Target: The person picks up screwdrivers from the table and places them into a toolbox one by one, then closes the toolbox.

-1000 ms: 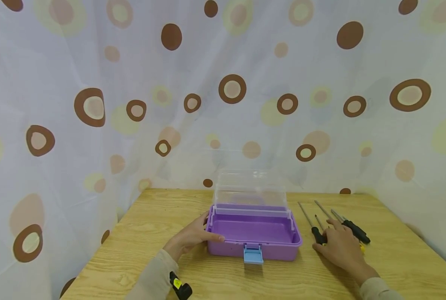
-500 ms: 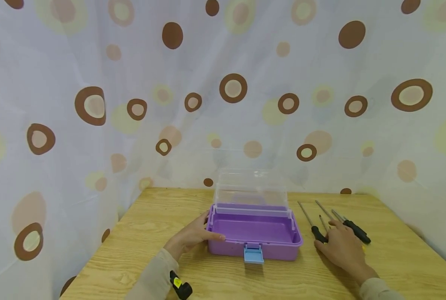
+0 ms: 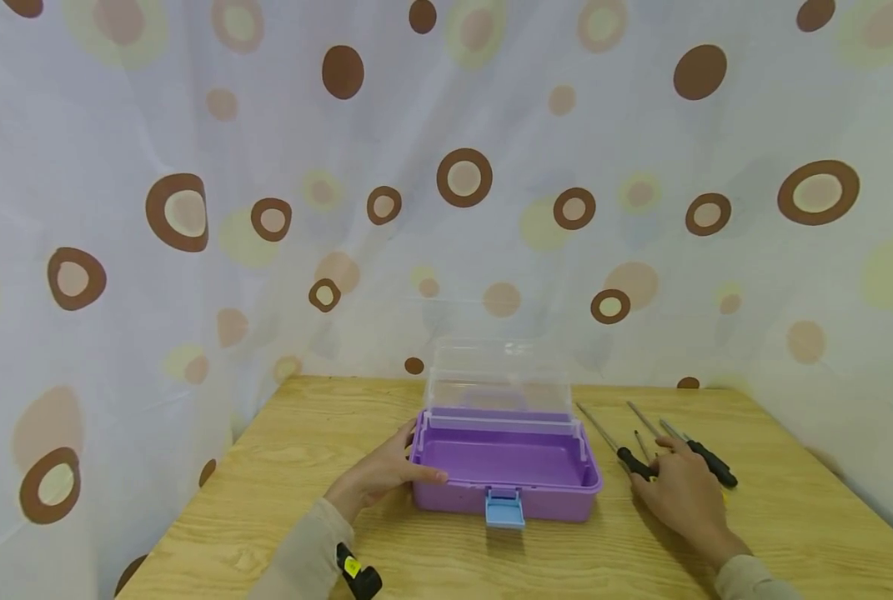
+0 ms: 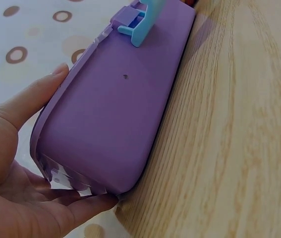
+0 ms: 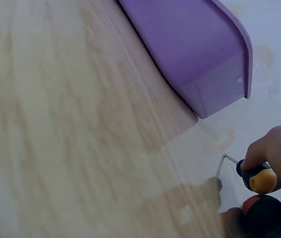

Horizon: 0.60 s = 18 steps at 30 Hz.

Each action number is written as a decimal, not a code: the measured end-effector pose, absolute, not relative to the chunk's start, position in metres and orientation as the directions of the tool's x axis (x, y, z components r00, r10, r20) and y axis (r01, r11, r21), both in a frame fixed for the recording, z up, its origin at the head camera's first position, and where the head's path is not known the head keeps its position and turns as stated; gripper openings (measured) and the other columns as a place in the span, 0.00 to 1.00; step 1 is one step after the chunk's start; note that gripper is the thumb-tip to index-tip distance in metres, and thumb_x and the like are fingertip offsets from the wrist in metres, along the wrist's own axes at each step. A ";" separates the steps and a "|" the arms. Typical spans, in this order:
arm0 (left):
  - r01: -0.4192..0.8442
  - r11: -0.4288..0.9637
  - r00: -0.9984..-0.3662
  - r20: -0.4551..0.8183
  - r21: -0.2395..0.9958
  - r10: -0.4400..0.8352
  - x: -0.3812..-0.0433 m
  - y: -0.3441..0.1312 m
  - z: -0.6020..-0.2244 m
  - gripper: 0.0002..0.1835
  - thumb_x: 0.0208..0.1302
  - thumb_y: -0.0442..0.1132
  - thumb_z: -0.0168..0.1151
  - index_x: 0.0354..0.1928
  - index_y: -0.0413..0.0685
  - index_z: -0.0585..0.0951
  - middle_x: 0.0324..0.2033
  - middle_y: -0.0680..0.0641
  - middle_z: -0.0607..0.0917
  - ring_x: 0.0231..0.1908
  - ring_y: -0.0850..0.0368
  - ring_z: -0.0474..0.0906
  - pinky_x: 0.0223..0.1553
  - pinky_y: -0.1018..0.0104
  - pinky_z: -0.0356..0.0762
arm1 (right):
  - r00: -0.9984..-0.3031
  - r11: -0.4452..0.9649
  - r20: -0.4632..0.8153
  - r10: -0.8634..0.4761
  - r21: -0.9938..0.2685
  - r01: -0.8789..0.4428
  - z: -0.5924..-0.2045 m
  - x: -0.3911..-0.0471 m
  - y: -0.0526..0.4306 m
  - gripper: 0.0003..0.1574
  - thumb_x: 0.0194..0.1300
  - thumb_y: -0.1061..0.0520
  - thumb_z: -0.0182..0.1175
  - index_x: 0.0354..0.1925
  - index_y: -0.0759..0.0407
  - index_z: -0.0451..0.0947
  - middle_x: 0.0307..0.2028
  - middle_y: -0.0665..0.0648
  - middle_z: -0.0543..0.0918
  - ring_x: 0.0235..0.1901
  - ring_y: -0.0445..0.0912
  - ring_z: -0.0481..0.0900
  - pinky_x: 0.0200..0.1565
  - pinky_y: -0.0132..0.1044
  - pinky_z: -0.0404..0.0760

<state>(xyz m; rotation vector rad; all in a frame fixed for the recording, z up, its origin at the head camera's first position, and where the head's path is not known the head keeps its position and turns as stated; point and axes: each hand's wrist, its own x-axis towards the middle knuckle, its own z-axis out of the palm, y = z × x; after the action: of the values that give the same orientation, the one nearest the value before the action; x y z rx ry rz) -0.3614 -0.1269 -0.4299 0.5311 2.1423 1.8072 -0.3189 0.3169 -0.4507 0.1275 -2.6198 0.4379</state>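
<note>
A purple toolbox (image 3: 461, 500) stands on the table with its clear lid (image 3: 500, 379) raised and its blue latch (image 3: 504, 510) hanging down in front. My left hand (image 3: 378, 477) grips the left end, thumb on the front rim; in the left wrist view its fingers (image 4: 93, 208) lie against the end wall. Right of the box, my right hand (image 3: 682, 500) reaches over several screwdrivers. In the right wrist view it pinches a black-handled screwdriver (image 5: 262, 181) with a yellow-orange end. A second black handle (image 5: 265, 218) with a red part is beneath it. The palm hides some handles.
Another black-handled screwdriver (image 3: 710, 462) lies on the far side of the right hand, shaft pointing away. The wooden table (image 3: 446, 567) is bounded by a white curtain (image 3: 386, 333) with brown circles at the back and sides.
The long-shafted screwdriver by the right thumb has swung, its tip now farther left and close to the box. A smaller shaft beside it has shifted slightly. The left hand keeps its grip.
</note>
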 end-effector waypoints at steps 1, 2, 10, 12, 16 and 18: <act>0.096 0.149 -0.890 0.017 0.984 0.456 -0.362 -0.127 -0.430 0.66 0.53 0.39 0.82 0.83 0.44 0.43 0.77 0.31 0.53 0.69 0.35 0.65 0.70 0.38 0.61 | -0.878 0.944 0.479 -0.010 -0.285 -0.166 -0.450 -0.319 0.317 0.16 0.56 0.54 0.74 0.28 0.69 0.87 0.58 0.75 0.78 0.48 0.72 0.80 0.23 0.49 0.83; 0.097 0.150 -0.889 0.018 0.984 0.458 -0.362 -0.127 -0.430 0.65 0.54 0.39 0.82 0.83 0.44 0.43 0.77 0.31 0.53 0.69 0.35 0.65 0.70 0.38 0.61 | -0.876 0.943 0.483 -0.005 -0.289 -0.165 -0.450 -0.319 0.317 0.16 0.56 0.54 0.74 0.29 0.70 0.87 0.58 0.75 0.79 0.49 0.72 0.80 0.26 0.52 0.84; 0.110 0.153 -0.883 0.025 0.982 0.469 -0.363 -0.128 -0.428 0.65 0.55 0.39 0.81 0.83 0.45 0.44 0.77 0.32 0.54 0.70 0.35 0.64 0.70 0.38 0.61 | -0.860 0.913 0.505 0.075 -0.381 -0.144 -0.447 -0.319 0.318 0.17 0.61 0.56 0.70 0.28 0.72 0.85 0.56 0.75 0.79 0.52 0.75 0.76 0.37 0.60 0.85; 0.110 0.155 -0.882 0.025 0.982 0.470 -0.362 -0.128 -0.428 0.65 0.55 0.39 0.81 0.83 0.44 0.43 0.77 0.31 0.53 0.70 0.35 0.64 0.70 0.38 0.61 | -0.853 0.901 0.514 0.091 -0.407 -0.149 -0.448 -0.319 0.320 0.17 0.61 0.56 0.70 0.29 0.73 0.85 0.55 0.76 0.79 0.52 0.74 0.76 0.39 0.61 0.84; 0.107 0.154 -0.883 0.023 0.982 0.468 -0.362 -0.127 -0.429 0.65 0.55 0.39 0.81 0.83 0.44 0.43 0.78 0.31 0.53 0.69 0.35 0.64 0.70 0.38 0.61 | -0.843 0.872 0.523 0.127 -0.463 -0.156 -0.449 -0.320 0.324 0.21 0.63 0.57 0.70 0.36 0.80 0.84 0.56 0.76 0.78 0.53 0.74 0.75 0.45 0.65 0.80; 0.103 0.150 -0.884 0.022 0.983 0.467 -0.361 -0.127 -0.429 0.65 0.55 0.38 0.81 0.83 0.44 0.43 0.78 0.31 0.53 0.69 0.35 0.64 0.70 0.38 0.61 | -0.842 0.853 0.517 0.151 -0.499 -0.154 -0.448 -0.320 0.326 0.23 0.65 0.58 0.69 0.39 0.83 0.83 0.55 0.77 0.77 0.54 0.74 0.73 0.46 0.66 0.78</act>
<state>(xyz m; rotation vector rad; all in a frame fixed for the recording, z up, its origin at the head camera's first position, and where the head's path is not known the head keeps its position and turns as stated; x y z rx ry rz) -0.3613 -0.1272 -0.4287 0.5518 2.1430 1.7943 -0.3204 0.3257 -0.4483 0.0022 -2.4677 0.7267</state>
